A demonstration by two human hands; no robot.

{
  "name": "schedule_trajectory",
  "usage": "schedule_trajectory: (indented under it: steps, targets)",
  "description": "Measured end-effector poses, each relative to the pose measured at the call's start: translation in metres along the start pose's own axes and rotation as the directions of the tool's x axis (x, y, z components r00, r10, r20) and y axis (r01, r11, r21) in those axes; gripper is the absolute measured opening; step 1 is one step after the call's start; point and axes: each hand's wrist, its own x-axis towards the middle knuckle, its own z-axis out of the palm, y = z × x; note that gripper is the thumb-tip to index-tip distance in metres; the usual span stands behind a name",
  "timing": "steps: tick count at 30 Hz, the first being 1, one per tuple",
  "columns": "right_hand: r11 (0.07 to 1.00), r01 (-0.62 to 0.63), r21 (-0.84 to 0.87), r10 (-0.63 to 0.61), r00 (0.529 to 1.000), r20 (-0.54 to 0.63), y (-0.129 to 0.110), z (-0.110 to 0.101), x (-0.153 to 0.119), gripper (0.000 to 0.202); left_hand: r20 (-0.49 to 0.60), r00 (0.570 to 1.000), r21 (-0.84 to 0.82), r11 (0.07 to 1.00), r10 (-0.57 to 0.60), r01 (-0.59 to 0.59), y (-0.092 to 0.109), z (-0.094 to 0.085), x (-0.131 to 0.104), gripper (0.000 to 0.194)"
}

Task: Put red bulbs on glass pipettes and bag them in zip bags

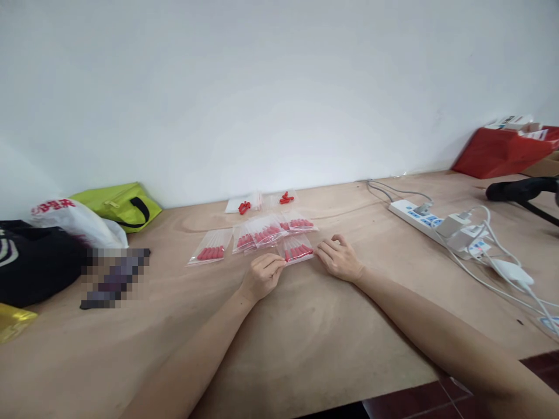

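Between my two hands lies a clear plastic bag (pixel 299 251) with several red pieces in a row. The closed fingers of my left hand (pixel 262 276) pinch its near left corner. At its right edge, my right hand (pixel 338 259) has bent fingers, with the fingertips by the bag; whether they grip it is too small to tell. Just behind, similar filled bags (pixel 267 229) overlap in a pile, and another filled bag (pixel 211 252) lies apart on the left. Farther back, loose-looking red pieces (pixel 244 207) rest on a clear bag, with another red cluster (pixel 286 198) to their right.
A white power strip (pixel 413 217) with chargers and cables lies on the wooden table (pixel 332 349) at right. Behind it stands a red bag (pixel 502 152). On the left are a green pouch (pixel 117 203), a white bag (pixel 82 224), a black bag (pixel 39 267) and a blurred dark object (pixel 116 279).
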Motion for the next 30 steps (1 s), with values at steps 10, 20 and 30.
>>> schedule_trajectory:
  steps: [10,20,30]
  targets:
    - [0.996,-0.031,0.081,0.035,0.998,-0.052,0.004,-0.001,-0.003,0.025,0.151,0.880,-0.319,0.820,-0.451,0.475,0.009,-0.003,-0.002,0.025]
    - [0.871,0.047,0.489,-0.084,0.995,0.053,-0.019,-0.019,0.001,0.024,0.652,0.494,-0.520,0.134,-0.575,0.843,0.021,-0.005,0.002,0.042]
    - [0.837,-0.422,0.349,0.437,0.899,0.038,0.023,0.033,-0.004,0.020,0.233,0.556,-0.353,0.464,-0.798,0.813,-0.001,-0.074,-0.047,0.036]
